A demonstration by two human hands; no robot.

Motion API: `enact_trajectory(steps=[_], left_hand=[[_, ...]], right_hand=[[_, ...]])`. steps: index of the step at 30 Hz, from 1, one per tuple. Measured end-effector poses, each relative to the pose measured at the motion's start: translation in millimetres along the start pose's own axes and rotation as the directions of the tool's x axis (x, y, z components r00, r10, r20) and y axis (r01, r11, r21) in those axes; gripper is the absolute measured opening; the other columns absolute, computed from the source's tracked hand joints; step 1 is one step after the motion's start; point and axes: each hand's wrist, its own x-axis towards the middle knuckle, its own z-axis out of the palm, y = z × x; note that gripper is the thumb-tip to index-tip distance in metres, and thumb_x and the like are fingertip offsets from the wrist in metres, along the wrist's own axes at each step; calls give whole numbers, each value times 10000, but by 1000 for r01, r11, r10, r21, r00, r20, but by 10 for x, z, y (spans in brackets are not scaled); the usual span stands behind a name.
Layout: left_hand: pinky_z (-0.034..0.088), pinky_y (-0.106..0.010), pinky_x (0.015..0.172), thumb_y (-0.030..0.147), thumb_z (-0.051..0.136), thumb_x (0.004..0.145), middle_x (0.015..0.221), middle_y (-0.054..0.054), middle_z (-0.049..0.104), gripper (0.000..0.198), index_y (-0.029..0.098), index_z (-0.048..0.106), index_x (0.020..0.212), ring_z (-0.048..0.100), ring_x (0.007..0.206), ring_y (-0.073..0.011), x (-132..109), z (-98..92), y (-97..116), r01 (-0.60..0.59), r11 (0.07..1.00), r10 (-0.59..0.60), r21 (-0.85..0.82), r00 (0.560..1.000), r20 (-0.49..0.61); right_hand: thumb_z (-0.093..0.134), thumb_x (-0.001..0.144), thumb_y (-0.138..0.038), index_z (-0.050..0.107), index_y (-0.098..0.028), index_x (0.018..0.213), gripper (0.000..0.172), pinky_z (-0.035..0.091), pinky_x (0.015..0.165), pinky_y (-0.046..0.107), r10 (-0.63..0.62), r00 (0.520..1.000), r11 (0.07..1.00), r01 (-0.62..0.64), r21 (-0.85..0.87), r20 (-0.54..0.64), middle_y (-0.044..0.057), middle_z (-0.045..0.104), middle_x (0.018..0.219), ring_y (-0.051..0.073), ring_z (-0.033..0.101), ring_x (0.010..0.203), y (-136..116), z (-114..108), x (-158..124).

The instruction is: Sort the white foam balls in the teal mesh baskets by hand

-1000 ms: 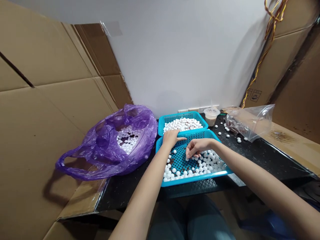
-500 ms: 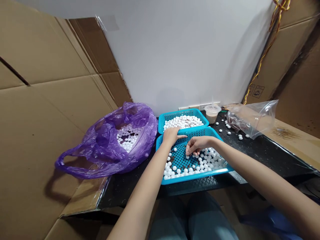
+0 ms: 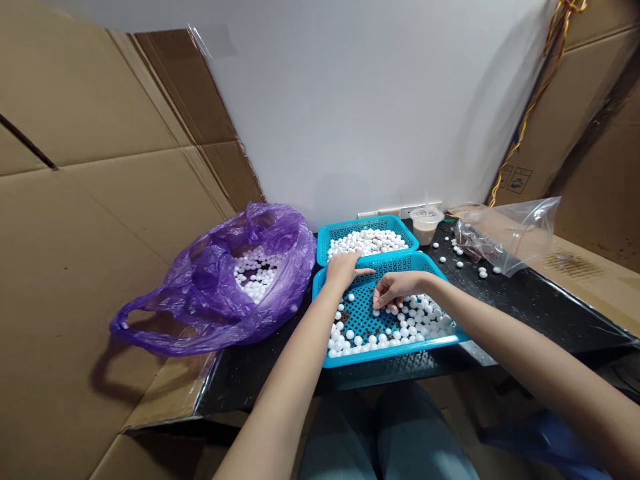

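Observation:
In the head view, my left hand (image 3: 344,269) is on the back rim of the near blue basket (image 3: 395,358), thumb stretched out along the inner wall and fingers bent over the edge. White balls (image 3: 423,327) lie in this basket, mostly along its front and right side, with dark brown crumbs (image 3: 370,331) among them. Low over the basket floor, my right hand (image 3: 395,291) is closed in a pinch, thumb and forefinger at a small white ball (image 3: 376,312). Its other fingers are curled and partly hidden.
A second blue basket (image 3: 325,235) full of white balls stands behind. On the left sits an open purple plastic bag (image 3: 200,293) with more inside. A lidded plastic cup (image 3: 425,227), loose balls (image 3: 483,273) and a clear bag (image 3: 530,233) with brown contents are at the right.
Both hands keep the same place and grip. Only the camera's view has shifted very slightly.

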Motion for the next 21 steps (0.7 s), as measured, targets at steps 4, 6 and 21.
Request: enact_trajectory(steps=[4, 6, 21], left_hand=[[363, -275, 687, 707, 367, 672, 885, -76, 632, 598, 205, 580, 916, 562, 848, -231, -1, -4, -2, -5, 1000, 5, 5, 1000, -2], [363, -276, 683, 706, 369, 673, 884, -75, 634, 597, 203, 580, 914, 563, 846, -230, 0, -6, -2, -5, 1000, 5, 6, 1000, 1], [380, -278, 692, 586, 488, 702, 891, -83, 635, 450, 215, 582, 938, 577, 843, -229, -3, 13, -3, 4, 1000, -3, 26, 1000, -7]], right_hand=[[666, 634, -332, 618, -130, 721, 225, 302, 418, 160, -18, 999, 999, 16, -50, -32, -30, 490, 543, 36, 403, 459, -23, 2, -19], [669, 633, -333, 608, -129, 727, 233, 274, 406, 163, -43, 998, 999, 42, -25, -52, -33, 467, 542, 33, 378, 457, -44, 1, -33], [558, 728, -402, 621, -126, 821, 299, 321, 463, 202, -353, 892, 920, 275, -278, -283, 14, 544, 680, 55, 405, 500, -87, 21, -10]])
